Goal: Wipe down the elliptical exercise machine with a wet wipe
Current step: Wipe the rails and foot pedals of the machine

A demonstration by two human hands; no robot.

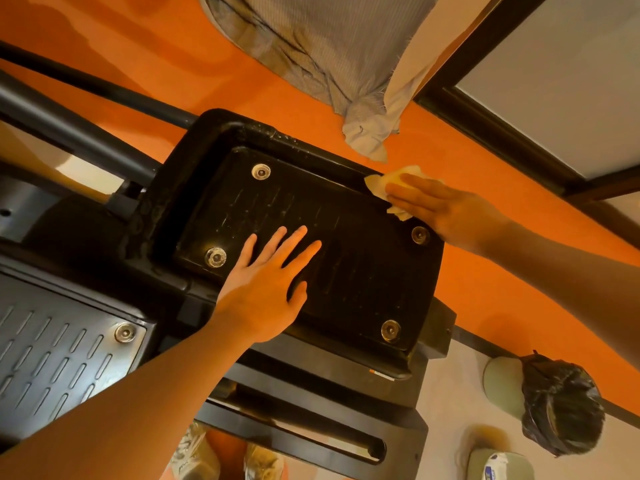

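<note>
The elliptical's black foot pedal [349,271] fills the middle of the view, ribbed and bolted at its corners. My left hand [266,282] lies flat on the pedal's near middle, fingers spread and straight. My right hand [446,209] presses a pale wet wipe [384,183] against the pedal's far right corner with straight fingers; most of the wipe is hidden under the hand. A second, grey pedal [59,358] sits at the lower left.
Dark frame tubes [86,109] run from the upper left. A grey curtain [322,60] hangs by the orange wall, with a window frame [512,109] at right. A bin lined with a black bag [554,407] stands lower right. My shoes [197,455] show below the machine's base.
</note>
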